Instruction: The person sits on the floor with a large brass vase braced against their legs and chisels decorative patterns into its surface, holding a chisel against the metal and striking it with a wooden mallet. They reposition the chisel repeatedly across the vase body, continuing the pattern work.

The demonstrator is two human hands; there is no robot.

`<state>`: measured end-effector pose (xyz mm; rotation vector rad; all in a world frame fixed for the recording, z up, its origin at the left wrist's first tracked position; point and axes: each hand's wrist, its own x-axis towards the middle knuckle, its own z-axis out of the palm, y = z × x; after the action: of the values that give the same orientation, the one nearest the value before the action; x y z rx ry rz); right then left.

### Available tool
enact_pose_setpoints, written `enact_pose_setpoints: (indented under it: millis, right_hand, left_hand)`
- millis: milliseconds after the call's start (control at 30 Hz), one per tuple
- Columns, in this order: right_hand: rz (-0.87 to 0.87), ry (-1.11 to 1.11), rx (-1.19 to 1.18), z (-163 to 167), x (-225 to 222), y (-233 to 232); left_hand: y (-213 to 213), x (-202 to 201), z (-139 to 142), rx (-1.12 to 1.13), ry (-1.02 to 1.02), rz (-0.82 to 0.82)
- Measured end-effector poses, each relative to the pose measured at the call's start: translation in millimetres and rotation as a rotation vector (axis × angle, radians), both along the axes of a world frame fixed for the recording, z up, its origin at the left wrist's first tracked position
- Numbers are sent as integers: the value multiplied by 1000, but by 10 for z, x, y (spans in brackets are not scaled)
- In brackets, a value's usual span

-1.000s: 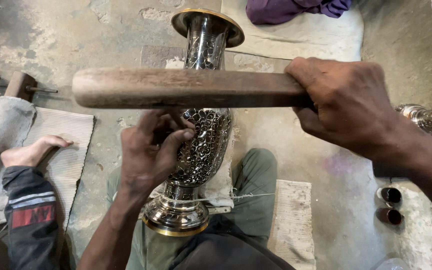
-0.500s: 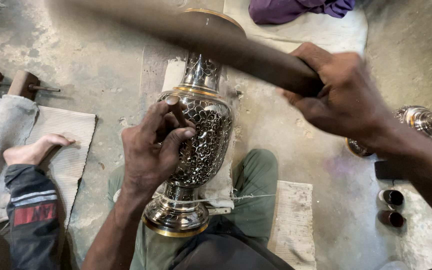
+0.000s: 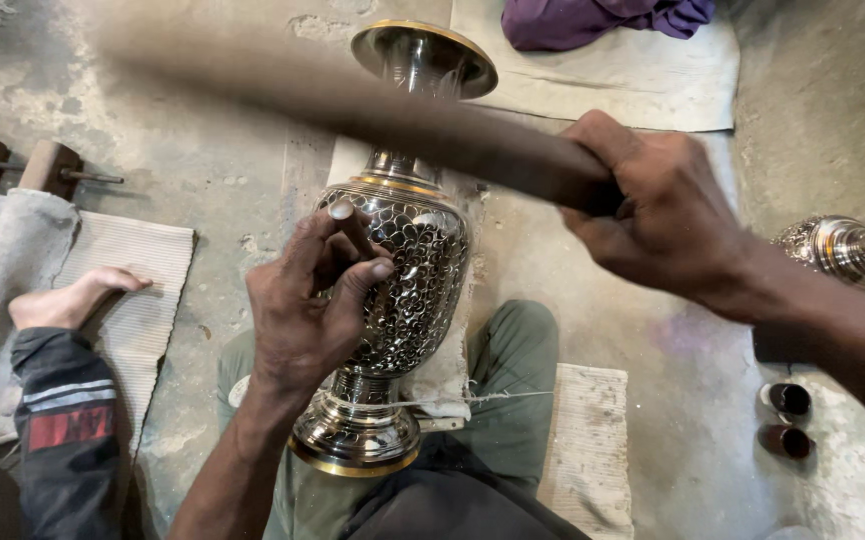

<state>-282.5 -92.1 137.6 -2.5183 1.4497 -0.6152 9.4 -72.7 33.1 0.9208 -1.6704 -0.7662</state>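
Left hand (image 3: 308, 300): fingers pinched together against the body of a tall engraved silver-and-brass metal vase (image 3: 403, 290); any small tool in the pinch cannot be made out. The vase lies tilted across the person's lap, foot towards the body, mouth away. Right hand (image 3: 658, 210): closed tight round one end of a long brown wooden stick (image 3: 353, 95), blurred, crossing above the vase neck. Right of that hand, a second silver vase (image 3: 843, 245). Left of the left hand, another person's bare foot (image 3: 68, 298) on a ribbed grey mat (image 3: 138, 290).

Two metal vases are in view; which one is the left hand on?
The left hand rests on the patterned vase with the gold rim, lying across the lap; the other vase sits untouched at the right edge.
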Motion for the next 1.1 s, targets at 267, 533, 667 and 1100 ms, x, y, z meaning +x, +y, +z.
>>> enact_pose_setpoints:
  millis: [267,533,667,1100]
  right_hand:
    - [-56,306,22,69,-119,-23]
    - [-36,153,146,76,-27,-33]
    - [-48,357,23,79,-23,-35]
    - [-37,268,73,-33,-71,-42]
  left_hand:
    - [-4,0,-4,36,1,-17]
    - [-47,14,-54,-27,-41,-19]
    - [-52,30,-63,-11,-67,-17]
    - [-63,37,-49,-23,-83,-28]
